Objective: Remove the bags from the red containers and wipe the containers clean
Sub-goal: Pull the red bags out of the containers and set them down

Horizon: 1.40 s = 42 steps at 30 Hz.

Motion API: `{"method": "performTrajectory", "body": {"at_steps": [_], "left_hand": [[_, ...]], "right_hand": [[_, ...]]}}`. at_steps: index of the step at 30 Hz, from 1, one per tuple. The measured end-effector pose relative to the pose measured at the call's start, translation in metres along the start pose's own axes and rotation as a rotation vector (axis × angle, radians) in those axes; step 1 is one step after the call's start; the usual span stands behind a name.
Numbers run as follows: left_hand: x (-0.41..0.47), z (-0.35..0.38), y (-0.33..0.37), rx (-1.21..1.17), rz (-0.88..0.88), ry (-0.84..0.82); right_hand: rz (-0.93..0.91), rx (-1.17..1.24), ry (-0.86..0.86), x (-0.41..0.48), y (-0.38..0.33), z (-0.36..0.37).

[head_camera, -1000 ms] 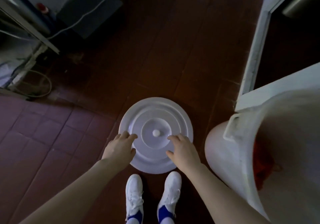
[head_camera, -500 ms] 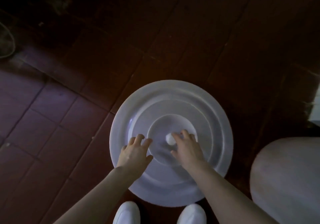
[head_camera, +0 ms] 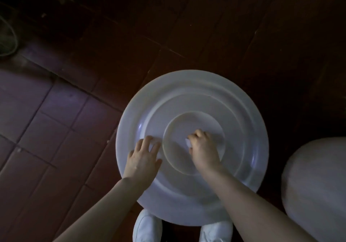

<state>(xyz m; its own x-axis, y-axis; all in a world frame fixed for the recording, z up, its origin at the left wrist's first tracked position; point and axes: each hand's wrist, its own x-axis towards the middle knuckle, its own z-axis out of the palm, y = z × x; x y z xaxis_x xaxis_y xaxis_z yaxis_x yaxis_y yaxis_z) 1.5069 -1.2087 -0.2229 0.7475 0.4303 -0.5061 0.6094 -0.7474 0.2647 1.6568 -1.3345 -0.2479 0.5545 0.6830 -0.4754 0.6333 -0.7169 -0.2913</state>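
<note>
1. The floor (head_camera: 56, 120) is purple tile at left and dark beyond.
2. The left hand (head_camera: 143, 159) lies wide, its fingers spread flat on the lid's outer ring.
3. The round white lid (head_camera: 187, 95) fills the middle, just ahead of 2 white shoes (head_camera: 147, 226). What it covers is hidden.
4. The right hand (head_camera: 204, 148) curls round the small white knob (head_camera: 187, 143) at the lid's centre.
5. A white bin (head_camera: 314, 176) stands near the lid's right, not touching it.

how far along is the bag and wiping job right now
Done: nothing visible yet; the white lid is still down. In hand: the right hand grips the lid's centre knob while the left hand rests on the lid, fingers spread. Left: lifting the lid, pulling the bags, wiping. No bag, red container or cloth is in view.
</note>
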Motion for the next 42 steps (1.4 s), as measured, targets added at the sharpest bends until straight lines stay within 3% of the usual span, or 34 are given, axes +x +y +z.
{"method": "performTrajectory", "body": {"at_steps": [5,8,14,21,28,32,38,42], "left_hand": [[-0.045,-0.097,0.025,-0.009,-0.063,0.141],[-0.077,-0.174,0.037,0.048,-0.038,0.233],[-0.142,-0.323,0.068,0.119,0.047,0.445],[-0.207,-0.424,0.134,0.118,0.23,0.482],[-0.241,-0.405,0.243,0.089,0.519,0.414],[-0.247,-0.376,0.319,0.117,0.64,0.29],[-0.249,-0.337,0.432,0.166,0.712,0.056],[-0.24,-0.311,0.49,0.256,0.751,-0.007]], "right_hand": [[-0.068,0.027,0.078,-0.045,-0.044,-0.096],[-0.108,0.095,0.056,-0.074,-0.07,-0.171],[-0.12,0.209,0.204,-0.143,-0.121,-0.32],[-0.041,0.273,0.388,-0.239,-0.119,-0.425],[0.099,0.177,0.532,-0.344,-0.02,-0.464],[0.202,0.166,0.498,-0.4,0.057,-0.469],[0.32,0.178,0.445,-0.461,0.167,-0.467],[0.399,0.216,0.431,-0.478,0.224,-0.451]]}}
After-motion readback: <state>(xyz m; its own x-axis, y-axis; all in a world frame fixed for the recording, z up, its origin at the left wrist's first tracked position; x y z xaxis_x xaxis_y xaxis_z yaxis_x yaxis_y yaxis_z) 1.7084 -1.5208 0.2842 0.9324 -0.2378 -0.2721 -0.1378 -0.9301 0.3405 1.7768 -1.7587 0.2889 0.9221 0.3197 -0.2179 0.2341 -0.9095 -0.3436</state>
